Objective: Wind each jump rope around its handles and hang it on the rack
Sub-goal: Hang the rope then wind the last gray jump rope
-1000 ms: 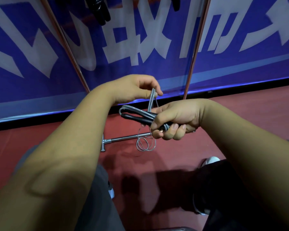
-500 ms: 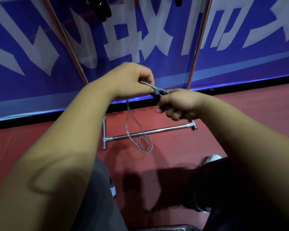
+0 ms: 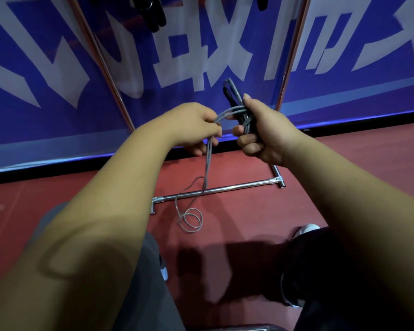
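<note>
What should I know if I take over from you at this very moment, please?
Right hand grips the handles, with a few turns of rope round them.
Left hand pinches the rope just beside them.
The slack hangs down past the rack base bar and coils on the floor.
Left to do: wind in the slack, then hang the rope on the rack.
</note>
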### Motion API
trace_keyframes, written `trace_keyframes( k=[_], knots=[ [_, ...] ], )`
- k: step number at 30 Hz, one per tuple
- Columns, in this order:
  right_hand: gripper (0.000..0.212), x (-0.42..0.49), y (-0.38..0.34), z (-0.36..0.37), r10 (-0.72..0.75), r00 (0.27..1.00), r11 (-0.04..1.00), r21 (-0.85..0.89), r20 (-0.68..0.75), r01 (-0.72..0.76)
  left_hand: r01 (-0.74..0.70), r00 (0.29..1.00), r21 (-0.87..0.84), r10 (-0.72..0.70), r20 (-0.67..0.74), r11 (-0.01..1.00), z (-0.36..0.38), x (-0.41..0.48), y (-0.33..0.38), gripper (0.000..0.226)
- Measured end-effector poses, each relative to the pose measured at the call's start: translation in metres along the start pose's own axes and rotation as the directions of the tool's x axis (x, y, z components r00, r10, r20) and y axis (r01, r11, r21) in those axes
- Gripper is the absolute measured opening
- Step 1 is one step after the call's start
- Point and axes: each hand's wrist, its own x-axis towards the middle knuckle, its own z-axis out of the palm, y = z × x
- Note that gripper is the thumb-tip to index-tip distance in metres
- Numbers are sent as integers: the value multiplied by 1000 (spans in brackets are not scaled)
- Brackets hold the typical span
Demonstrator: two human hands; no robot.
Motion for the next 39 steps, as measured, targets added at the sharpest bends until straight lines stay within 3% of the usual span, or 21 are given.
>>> trace_keyframes(
  k=[6,9,12,22,26,33,39],
  knots=[
    [29,1,-10,-8,-10,1000,992,124,-14,11,-196,977,15,194,94,980,-24,-9,-3,15],
    [31,-3,-18,-14,-16,997,992,125,72,7,-167,969,-52,174,178,985,-27,-10,-9,14],
    [36,-9,-24,-16,-15,985,993,119,173,-5,-125,967,14,119,224,992,-27,-8,-13,14],
    [47,-18,-22,-11,-31,974,992,126,223,3,-117,972,76,98,213,990,-18,8,-23,17],
    [37,-15,-23,-13,-85,984,989,132,155,64,-174,957,92,146,252,980,-18,11,-25,18],
    [33,-13,-24,-16,-84,993,985,159,86,70,-112,982,-52,119,150,992,-17,13,-29,15],
    [24,-11,-23,-14,-82,993,992,101,90,73,-63,992,84,53,110,995,-10,17,-27,7]
  ],
)
